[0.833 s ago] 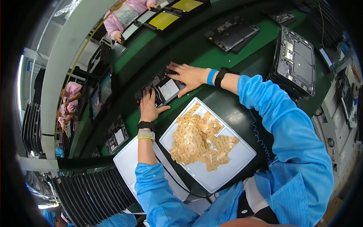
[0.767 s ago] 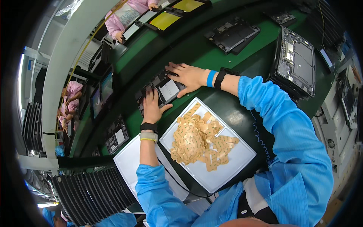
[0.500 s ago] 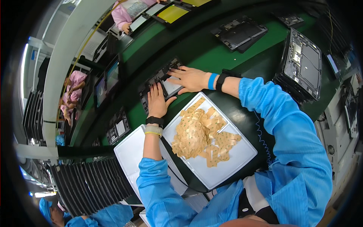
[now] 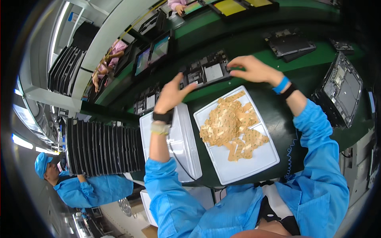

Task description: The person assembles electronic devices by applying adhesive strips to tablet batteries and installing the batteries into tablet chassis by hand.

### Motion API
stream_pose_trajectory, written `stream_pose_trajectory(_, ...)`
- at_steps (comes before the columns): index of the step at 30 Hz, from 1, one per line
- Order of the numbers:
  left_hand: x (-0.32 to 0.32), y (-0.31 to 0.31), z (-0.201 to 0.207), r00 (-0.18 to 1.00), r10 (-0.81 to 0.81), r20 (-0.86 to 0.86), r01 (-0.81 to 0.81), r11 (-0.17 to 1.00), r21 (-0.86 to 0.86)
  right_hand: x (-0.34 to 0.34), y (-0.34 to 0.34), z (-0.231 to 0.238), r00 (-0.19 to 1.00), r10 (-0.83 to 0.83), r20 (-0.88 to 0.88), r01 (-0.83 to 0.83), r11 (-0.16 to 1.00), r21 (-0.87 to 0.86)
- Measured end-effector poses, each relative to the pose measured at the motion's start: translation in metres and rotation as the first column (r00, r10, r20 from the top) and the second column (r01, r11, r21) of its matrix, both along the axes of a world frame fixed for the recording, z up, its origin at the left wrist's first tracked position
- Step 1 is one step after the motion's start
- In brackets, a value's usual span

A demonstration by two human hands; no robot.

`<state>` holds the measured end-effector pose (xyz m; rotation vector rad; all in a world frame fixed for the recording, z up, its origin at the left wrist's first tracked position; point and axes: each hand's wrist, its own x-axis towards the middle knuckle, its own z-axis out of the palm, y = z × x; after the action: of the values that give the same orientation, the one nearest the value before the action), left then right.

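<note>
An opened tablet-like device (image 4: 193,77), with dark circuit parts and a silvery-white rectangle, lies across the green surface between my two hands. My left hand (image 4: 171,95) is at its left end, thumb spread away from the fingers. At the opposite end is my right hand (image 4: 254,70), its fingers curved and a gap showing between thumb and forefinger. Whether the fingertips touch the device's ends I cannot tell. Nearer to me, a white tray (image 4: 234,174) holds a heap of tan adhesive strips (image 4: 224,123) with small green marks.
White trays (image 4: 182,146) are stacked left of the strips. A row of black panels (image 4: 103,146) stands further left. Opened devices (image 4: 339,93) are piled at right; others (image 4: 289,45) lie along the green line (image 4: 254,51). A co-worker in blue (image 4: 91,188) is at lower left.
Both hands have come off the device's top and moved apart to its two ends, uncovering its middle. The whole view has shifted, so the co-worker at lower left shows more.
</note>
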<state>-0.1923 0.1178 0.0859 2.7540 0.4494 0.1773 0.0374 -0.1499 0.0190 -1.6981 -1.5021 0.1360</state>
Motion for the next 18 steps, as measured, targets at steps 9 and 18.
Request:
stream_pose_trajectory(9, -0.268, 0.130, -0.036, 0.906, 0.401, -0.135, -0.331, 0.871, 0.364, 0.030, -0.060, -0.055, 0.866, -0.144, -0.479, 0.142, 0.989, -0.041)
stream_pose_trajectory(18, -0.290, 0.094, -0.045, 0.824, 0.560, -0.089, -0.504, 0.795, 0.337, -0.006, -0.052, -0.077, 0.976, -0.178, -0.125, 0.192, 0.975, 0.115)
